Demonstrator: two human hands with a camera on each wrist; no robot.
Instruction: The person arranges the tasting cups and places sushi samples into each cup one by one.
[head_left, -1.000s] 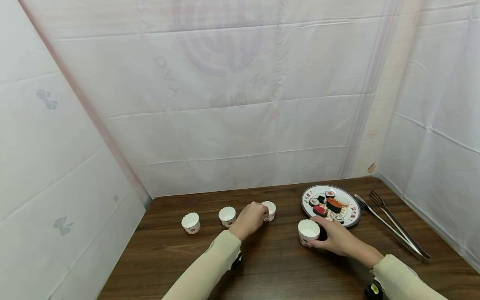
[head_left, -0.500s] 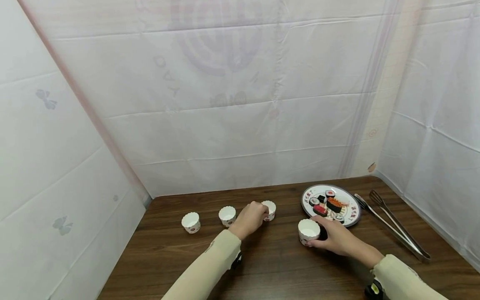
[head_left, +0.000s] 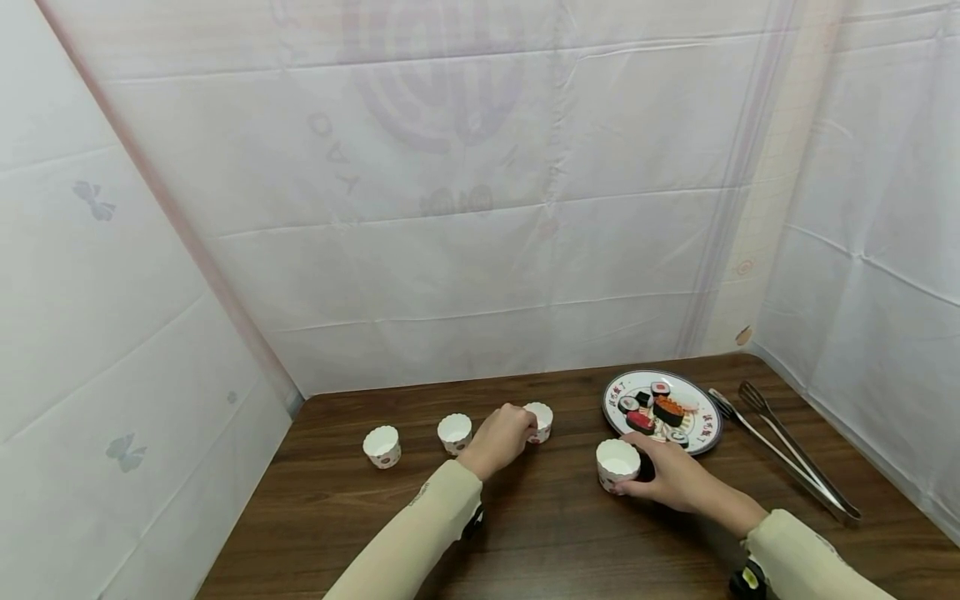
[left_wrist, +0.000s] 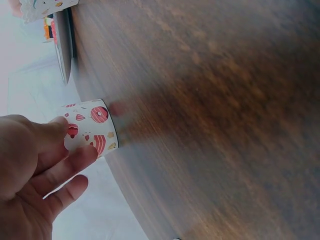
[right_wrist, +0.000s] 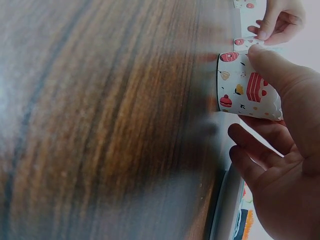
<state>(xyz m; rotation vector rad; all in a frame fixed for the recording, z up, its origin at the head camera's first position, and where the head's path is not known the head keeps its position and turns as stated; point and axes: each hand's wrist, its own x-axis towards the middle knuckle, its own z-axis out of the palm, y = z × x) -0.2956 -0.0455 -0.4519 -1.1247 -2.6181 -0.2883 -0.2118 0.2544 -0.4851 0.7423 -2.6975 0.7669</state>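
My left hand (head_left: 501, 437) pinches a white paper baking cup (left_wrist: 92, 125) printed with red cakes and sweets, thumb on one side and fingers on the other. My right hand (head_left: 670, 473) holds a matching baking cup (head_left: 618, 463) by its side, thumb in front and fingers behind. Both cups stand upright on the brown wooden table (head_left: 547, 533), their insides white. Two more baking cups, one in the middle (head_left: 454, 432) and one at the far left (head_left: 382, 446), stand in a row to the left of my left hand.
Behind my right hand lies a round plate (head_left: 705, 429) with several sushi pieces (head_left: 667, 410) on it. Metal tongs (head_left: 798, 454) rest to the right of the plate. White cloth (head_left: 450, 275) hangs along the table's back and sides.
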